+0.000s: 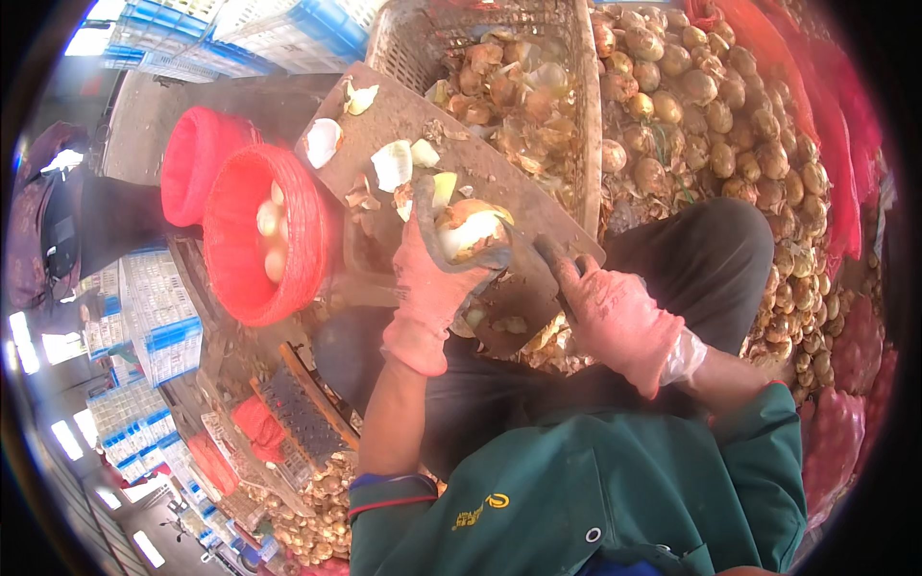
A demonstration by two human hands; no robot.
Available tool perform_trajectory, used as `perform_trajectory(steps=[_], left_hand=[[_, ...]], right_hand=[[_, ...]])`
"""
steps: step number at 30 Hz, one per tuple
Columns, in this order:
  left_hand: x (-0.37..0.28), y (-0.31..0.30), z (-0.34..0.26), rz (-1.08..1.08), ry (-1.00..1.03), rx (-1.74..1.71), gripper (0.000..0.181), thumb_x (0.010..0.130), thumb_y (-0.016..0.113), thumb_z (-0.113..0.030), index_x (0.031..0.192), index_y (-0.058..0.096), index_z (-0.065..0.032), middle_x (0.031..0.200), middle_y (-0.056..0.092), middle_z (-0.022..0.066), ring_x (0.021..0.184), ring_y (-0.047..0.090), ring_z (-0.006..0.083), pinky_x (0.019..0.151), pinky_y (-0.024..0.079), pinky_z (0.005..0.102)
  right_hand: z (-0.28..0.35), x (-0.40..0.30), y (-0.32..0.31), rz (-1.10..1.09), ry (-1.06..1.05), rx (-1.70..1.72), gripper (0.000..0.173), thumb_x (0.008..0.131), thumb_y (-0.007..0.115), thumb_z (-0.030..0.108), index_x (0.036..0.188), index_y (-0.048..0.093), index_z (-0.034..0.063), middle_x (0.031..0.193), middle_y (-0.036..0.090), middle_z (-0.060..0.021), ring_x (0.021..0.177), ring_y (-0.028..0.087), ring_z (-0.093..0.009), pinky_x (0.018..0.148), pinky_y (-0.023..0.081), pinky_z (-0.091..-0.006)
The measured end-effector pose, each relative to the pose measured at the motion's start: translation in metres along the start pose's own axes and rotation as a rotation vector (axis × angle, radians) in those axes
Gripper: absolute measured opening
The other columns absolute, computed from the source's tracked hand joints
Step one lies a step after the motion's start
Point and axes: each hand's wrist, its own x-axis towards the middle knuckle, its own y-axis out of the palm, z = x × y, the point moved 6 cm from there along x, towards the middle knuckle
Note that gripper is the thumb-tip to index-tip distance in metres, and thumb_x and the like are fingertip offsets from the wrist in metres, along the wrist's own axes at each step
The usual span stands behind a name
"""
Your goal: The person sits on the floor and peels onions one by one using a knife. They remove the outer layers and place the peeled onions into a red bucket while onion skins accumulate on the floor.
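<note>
My left hand, in a pink glove with a dark palm, holds a partly peeled onion above a worn board. White flesh shows on the onion's near side. My right hand, gloved alike, grips a knife whose blade points at the onion; its edge is hard to make out. Pieces of onion skin lie scattered on the board. Left of the board stands a red mesh bag, its mouth spread wide, with several peeled onions inside.
Beyond the board is a plastic crate of onion skins. Unpeeled onions are heaped at the right, beside red mesh sacks. Another red bag and a person's dark-clothed leg are at the left, near stacked crates.
</note>
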Motion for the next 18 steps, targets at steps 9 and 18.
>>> perform_trajectory(steps=[9, 18], left_hand=[[-0.006, 0.004, -0.018, 0.035, 0.102, 0.227, 0.108, 0.057, 0.094, -0.017, 0.146, 0.035, -0.0046, 0.121, 0.060, 0.0155, 0.109, 0.063, 0.0271, 0.093, 0.054, 0.0383], [-0.003, 0.003, -0.007, 0.116, 0.133, 0.217, 0.116, 0.055, 0.095, -0.022, 0.150, 0.030, -0.0054, 0.125, 0.056, 0.0177, 0.112, 0.061, 0.0313, 0.095, 0.052, 0.0405]], right_hand=[[-0.023, 0.015, -0.057, 0.010, -0.209, 0.246, 0.042, 0.082, 0.062, 0.011, 0.121, 0.054, -0.0018, 0.082, 0.065, -0.0240, 0.084, 0.066, -0.041, 0.074, 0.054, -0.0476], [-0.018, 0.012, -0.014, -0.081, -0.142, 0.135, 0.065, 0.085, 0.058, 0.008, 0.146, 0.035, 0.0035, 0.084, 0.062, -0.0186, 0.081, 0.064, -0.036, 0.073, 0.053, -0.0449]])
